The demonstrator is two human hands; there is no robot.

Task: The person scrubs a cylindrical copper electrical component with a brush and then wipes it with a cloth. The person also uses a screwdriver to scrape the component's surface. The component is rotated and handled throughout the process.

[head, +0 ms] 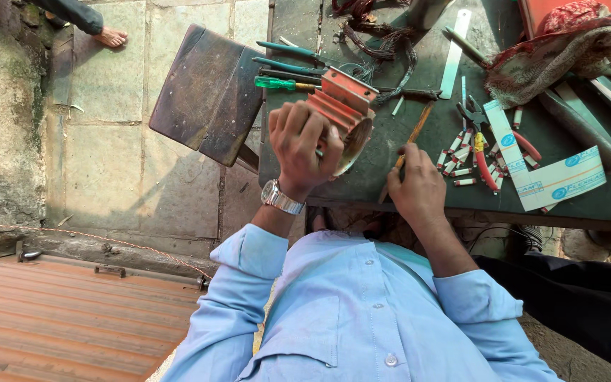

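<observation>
The left hand (304, 145), a metal-banded wristwatch (281, 197) on its wrist, is curled tightly around an orange finned metal motor housing (344, 113), fingers wrapped over its ribbed side. The housing rests tilted at the near edge of the dark green, scuffed counter (419, 92), its round open end facing the person and showing a dull, pale inner wall. The right hand (415, 187) is closed in a pinch on a thin brown wooden stick (410, 138), which slants up and away across the counter just beside the housing.

Behind the housing lie several screwdrivers with teal and bright green plastic handles (284, 67), side by side, and past them a tangle of dark reddish copper winding wire (380, 39). To the right, small white paper-like sleeves with red ends (461, 159) are scattered around red-handled pliers (486, 152). A flat strip of white insulation sheet with blue round marks (553, 180) bends in an L near them. A crumpled red patterned cloth (567, 42) lies at the far corner, with a slim steel ruler (454, 53) close by. A worn dark wooden stool (210, 92) stands on the stone-slab floor (114, 155) left of the counter.
</observation>
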